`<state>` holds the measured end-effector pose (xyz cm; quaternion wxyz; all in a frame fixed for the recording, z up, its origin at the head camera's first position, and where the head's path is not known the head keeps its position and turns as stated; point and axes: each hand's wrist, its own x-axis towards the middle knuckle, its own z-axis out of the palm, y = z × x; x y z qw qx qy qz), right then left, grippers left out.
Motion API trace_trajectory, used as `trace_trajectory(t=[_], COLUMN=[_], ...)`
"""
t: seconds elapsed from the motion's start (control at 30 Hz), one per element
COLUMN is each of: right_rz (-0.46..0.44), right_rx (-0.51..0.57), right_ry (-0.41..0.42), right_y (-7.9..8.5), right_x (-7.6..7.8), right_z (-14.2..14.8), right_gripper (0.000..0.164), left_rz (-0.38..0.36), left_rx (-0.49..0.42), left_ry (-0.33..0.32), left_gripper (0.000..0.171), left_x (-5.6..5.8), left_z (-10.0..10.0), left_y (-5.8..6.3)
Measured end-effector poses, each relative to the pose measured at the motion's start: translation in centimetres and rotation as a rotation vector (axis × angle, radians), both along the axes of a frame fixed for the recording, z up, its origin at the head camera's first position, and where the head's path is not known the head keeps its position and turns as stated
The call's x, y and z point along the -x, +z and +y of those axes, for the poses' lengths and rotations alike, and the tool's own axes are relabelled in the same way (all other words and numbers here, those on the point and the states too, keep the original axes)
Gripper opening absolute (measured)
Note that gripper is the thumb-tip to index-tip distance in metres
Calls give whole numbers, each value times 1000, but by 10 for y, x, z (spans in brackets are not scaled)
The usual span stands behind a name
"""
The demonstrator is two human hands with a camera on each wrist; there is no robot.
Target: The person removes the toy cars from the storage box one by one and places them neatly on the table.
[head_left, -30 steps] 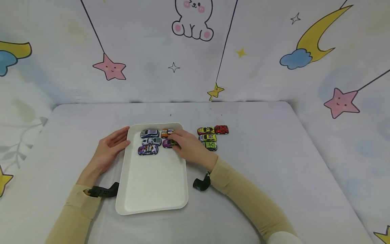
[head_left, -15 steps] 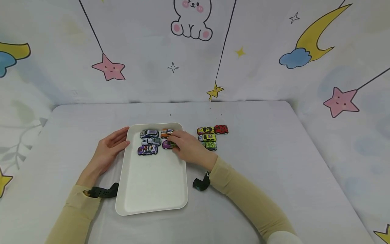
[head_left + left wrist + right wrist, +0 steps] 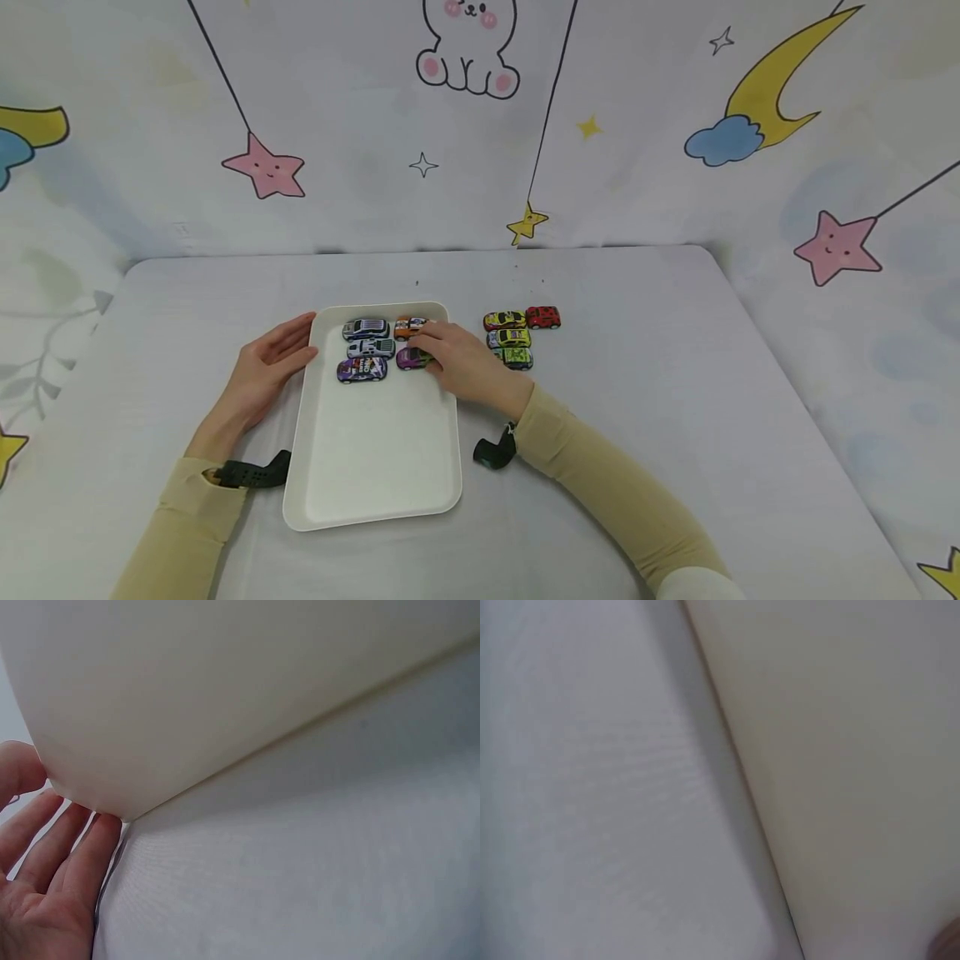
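One purple car (image 3: pixel 412 358) pinched right now between thumb and bent fingers of the right hand (image 3: pixel 471 363), near frame centre, inside the white tray (image 3: pixel 378 454). Sits just below an orange car (image 3: pixel 407 327), also partly covered by that hand. Over to centre-left: fingers of the left hand (image 3: pixel 258 371) extended, tips touching the tray's outer side, same contact at lower left of the left wrist view. Next, left of the pinched one, three in a column: a silver car (image 3: pixel 366 329), a pale car (image 3: pixel 371 348), a violet-blue car (image 3: pixel 362 369). Outside, right of centre: a yellow car (image 3: pixel 505 320) beside a red car (image 3: pixel 543 317), and below, a second yellow car (image 3: pixel 508 338), then a green car (image 3: pixel 517 358), partly hidden.
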<state>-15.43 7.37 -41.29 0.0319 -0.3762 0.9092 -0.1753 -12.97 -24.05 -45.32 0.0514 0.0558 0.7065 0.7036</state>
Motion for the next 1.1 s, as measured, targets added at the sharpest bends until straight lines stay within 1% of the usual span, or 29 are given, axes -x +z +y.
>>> trace_trajectory(t=[0.23,0.53,0.8,1.1], right_rz=[-12,18,106,152], right_rx=[39,92,122,143], right_ry=[0,-3,52,70], right_y=[-1,-4,-3,-5], right_x=[0,-2,-2,-4], right_z=[0,0,2,1], right_gripper=[39,41,39,36], left_rz=[4,6,4,14], left_rx=[-7,-19,-13,-28], left_ry=[0,-7,-6,-9], left_gripper=[59,59,60,59], left_x=[0,0,0,0], left_z=[0,0,0,0], left_y=[0,0,1,0])
